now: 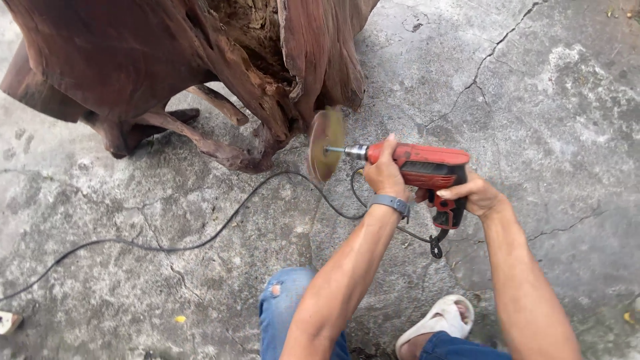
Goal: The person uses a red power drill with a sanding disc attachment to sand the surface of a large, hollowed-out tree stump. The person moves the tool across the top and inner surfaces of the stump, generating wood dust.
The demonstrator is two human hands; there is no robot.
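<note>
While both hands [385, 175] grip the red drill [423, 168], its disc [325, 144] blurs.

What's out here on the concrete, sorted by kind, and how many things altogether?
Power tools: 1, the red drill with its blurred disc, held by the left hand and right hand
Cables: 1, the black cord
Wood pieces: 1, the reddish stump
Sandals: 1, the white sandal
Total: 4

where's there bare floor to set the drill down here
Bare concrete lies right of the drill, and more lower left below the black cord. It is crowded by the wood stump, where the blurred sanding disc, both hands and the cord gather.
</note>
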